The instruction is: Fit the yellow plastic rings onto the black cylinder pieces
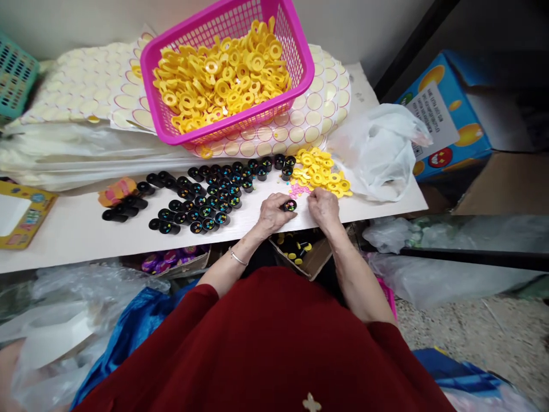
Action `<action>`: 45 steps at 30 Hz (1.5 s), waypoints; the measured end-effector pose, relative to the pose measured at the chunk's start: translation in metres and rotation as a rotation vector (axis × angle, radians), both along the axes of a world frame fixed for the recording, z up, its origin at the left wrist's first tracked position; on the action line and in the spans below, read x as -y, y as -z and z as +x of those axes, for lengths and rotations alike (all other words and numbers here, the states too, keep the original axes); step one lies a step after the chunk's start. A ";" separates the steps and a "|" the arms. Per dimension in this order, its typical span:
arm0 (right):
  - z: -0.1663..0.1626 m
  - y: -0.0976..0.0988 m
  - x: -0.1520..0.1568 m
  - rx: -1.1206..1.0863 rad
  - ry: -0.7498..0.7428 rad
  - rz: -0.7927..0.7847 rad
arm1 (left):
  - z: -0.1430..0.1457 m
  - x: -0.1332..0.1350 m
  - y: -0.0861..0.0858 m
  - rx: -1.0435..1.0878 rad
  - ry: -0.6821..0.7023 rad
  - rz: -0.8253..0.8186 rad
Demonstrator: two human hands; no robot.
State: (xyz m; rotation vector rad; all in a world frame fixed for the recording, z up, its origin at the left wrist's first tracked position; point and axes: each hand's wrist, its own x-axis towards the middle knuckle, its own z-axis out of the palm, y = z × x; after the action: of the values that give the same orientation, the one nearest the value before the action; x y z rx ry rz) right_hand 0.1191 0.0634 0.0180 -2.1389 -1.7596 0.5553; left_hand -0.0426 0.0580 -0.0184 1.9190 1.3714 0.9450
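My left hand (273, 213) is closed around a small black cup (290, 205) with pink and other coloured bits inside, close to the table's front edge. Just to the right, my right hand (324, 208) is curled with its fingertips down at a small heap of pink beads (299, 190); whatever is in its fingers is hidden. A pile of yellow ring-shaped pieces (321, 170) lies right behind that hand. To the left stand many black cups (214, 194) in loose rows, several showing coloured bits inside, while others lie tipped over.
A pink basket (306, 68) full of yellow ring pieces stands at the back on printed sheets (86, 86). A white plastic bag (377, 154) sits on the right of the table. Below the edge is a carton (313, 269) with black and yellow pieces. A blue box (446, 114) stands at right.
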 end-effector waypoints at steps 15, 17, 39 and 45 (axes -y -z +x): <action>-0.007 0.002 0.016 -0.262 -0.362 0.433 | 0.004 0.003 0.000 0.060 0.011 0.060; -0.013 -0.004 0.018 -0.271 -0.419 0.448 | 0.004 0.003 -0.001 0.070 0.017 0.062; 0.014 0.011 -0.013 0.126 0.072 0.390 | 0.003 0.003 0.002 0.089 -0.015 0.016; 0.013 0.003 -0.030 0.209 -0.006 0.288 | 0.003 0.002 0.001 0.082 -0.012 0.026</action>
State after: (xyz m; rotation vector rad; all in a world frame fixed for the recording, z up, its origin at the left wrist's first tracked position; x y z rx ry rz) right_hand 0.1317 0.0929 0.0150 -2.0479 -1.8237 0.0720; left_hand -0.0397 0.0559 -0.0198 1.8719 1.3309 1.0410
